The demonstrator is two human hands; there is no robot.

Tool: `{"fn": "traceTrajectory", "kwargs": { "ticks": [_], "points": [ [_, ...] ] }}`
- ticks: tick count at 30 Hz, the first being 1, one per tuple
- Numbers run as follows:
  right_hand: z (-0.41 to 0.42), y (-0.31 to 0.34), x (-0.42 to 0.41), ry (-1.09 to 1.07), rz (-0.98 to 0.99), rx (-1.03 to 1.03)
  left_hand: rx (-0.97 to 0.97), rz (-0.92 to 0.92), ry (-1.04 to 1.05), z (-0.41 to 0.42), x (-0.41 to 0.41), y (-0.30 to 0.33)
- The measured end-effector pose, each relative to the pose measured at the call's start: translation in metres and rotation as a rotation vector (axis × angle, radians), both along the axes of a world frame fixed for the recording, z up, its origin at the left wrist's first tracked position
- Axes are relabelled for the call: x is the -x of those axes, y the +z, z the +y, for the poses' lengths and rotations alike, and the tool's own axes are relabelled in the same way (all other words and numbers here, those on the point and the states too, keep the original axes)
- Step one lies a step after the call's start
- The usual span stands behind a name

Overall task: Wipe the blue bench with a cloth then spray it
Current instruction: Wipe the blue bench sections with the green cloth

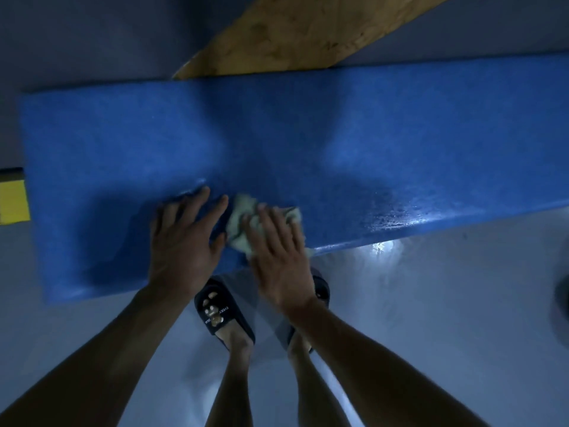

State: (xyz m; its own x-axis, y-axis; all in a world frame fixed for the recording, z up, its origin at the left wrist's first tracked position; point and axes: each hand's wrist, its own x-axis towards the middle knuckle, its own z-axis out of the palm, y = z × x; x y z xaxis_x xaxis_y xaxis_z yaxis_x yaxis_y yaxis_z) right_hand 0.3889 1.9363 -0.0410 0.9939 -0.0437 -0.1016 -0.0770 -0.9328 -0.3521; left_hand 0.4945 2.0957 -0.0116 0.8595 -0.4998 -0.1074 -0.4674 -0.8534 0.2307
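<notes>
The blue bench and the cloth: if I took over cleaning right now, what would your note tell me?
Left hand: open, flat on the blue bench, steadying near the front edge.
Right hand: open, fingers straight, pressing the cloth down on the bench beside the left hand.
Cloth: crumpled, pale, at the bench's front edge, right above the person's feet.
Done: the stretch to the right looks wet and shiny, so probably wiped.
Left: the left part looks dull, so likely still needs wiping; then spray. No spray bottle is in view, so you would have to find it.

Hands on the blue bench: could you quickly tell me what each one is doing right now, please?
Left hand: open, flat on the blue bench, holding nothing.
Right hand: open, fingers straight, pressing the cloth against the bench.
</notes>
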Motion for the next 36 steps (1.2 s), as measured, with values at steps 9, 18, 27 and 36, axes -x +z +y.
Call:
{"fn": "traceTrajectory", "kwargs": {
  "ticks": [9, 18, 27, 36],
  "points": [
    [-0.18, 0.007, 0.009, -0.48, 0.028, 0.171, 0.018, 0.061, 0.013, 0.0, -0.006, 0.002],
    [0.045, 0.005, -0.001, -0.049, 0.038, 0.029, 0.025, 0.082, -0.03, 0.009, -0.03, 0.016],
    [-0.156, 0.014, -0.033, -0.559, 0.136, 0.146, -0.103, 0.137, 0.03, 0.032, -0.069, 0.013],
    [0.02, 0.006, -0.035, -0.016, 0.056, 0.049, -0.114, 0.191, 0.031, 0.035, -0.075, 0.016]
  ]
}}
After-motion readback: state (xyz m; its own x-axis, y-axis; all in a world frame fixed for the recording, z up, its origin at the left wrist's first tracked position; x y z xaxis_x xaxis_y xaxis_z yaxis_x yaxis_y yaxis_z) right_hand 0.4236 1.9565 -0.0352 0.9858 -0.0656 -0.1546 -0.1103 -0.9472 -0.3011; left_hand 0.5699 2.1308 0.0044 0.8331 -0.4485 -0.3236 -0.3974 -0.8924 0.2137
